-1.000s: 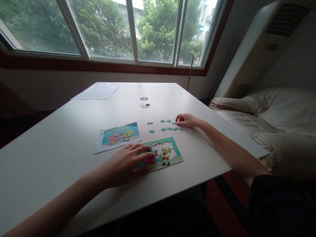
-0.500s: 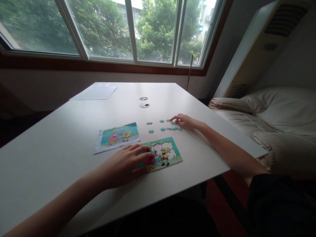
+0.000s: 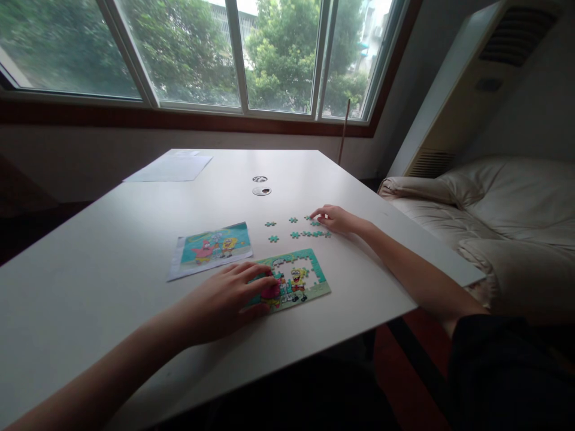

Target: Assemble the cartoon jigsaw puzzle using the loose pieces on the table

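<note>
A cartoon jigsaw puzzle (image 3: 317, 290), partly filled with a pale gap in its upper right, lies near the table's front edge. My left hand (image 3: 240, 290) rests flat over its left part, fingers spread, and covers some of the picture. Beyond the puzzle lie several loose green puzzle pieces (image 3: 274, 239) in two rough rows. At the far right of these, my right hand (image 3: 335, 219) reaches down with its index finger stretched out onto one puzzle piece (image 3: 308, 218). The thumb is held apart below, and the other fingers are loosely bent.
A printed reference picture (image 3: 213, 246) of the same cartoon lies left of the puzzle. White sheets of paper (image 3: 168, 168) lie at the table's far left corner. Two round metal fittings (image 3: 262, 191) are set in the white table (image 3: 112, 263). A cream sofa (image 3: 516, 209) stands at the right.
The piece under my right index finger has shifted slightly away and to the right, the finger staying on it. My left hand stays on the puzzle. The view has moved a touch.
</note>
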The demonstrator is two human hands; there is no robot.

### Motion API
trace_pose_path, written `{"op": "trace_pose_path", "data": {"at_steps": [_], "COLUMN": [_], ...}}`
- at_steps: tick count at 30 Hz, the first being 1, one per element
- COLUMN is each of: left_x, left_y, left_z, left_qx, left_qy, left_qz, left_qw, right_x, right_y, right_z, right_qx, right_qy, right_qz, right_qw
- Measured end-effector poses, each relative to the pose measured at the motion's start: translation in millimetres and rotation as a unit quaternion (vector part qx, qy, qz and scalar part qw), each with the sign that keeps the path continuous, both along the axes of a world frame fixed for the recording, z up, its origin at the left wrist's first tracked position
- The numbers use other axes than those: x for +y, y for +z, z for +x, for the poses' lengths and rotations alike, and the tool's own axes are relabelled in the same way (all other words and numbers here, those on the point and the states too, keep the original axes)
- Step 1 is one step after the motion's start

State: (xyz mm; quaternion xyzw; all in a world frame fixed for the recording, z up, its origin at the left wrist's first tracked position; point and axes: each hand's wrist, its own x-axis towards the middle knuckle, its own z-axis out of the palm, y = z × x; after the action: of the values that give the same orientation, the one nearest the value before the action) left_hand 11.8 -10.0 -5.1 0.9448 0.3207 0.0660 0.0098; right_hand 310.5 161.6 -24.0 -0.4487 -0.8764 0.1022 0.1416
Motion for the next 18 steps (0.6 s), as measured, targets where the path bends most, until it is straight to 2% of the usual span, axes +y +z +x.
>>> {"op": "trace_pose_path", "data": {"at_steps": [4, 7, 18], "left_x": [0, 0, -2], "left_y": [0.1, -0.3, 1.7], "left_z": [0, 0, 1], "left_qx": [0.001, 0.002, 0.005], "left_qy": [-0.002, 0.000, 0.002], "left_qz": [-0.007, -0.008, -0.013], "left_qw": [1.000, 1.000, 1.000], "right_x": [0, 3, 11], "right_y": [4.0, 2.7, -1.0], "right_z": [9, 15, 15], "right_qx": [-0.017, -0.012, 0.005], "right_qy": [-0.078, -0.111, -0.075], "right_qz": [0.039, 0.047, 0.014], "right_qw": [0.996, 0.993, 0.997]}}
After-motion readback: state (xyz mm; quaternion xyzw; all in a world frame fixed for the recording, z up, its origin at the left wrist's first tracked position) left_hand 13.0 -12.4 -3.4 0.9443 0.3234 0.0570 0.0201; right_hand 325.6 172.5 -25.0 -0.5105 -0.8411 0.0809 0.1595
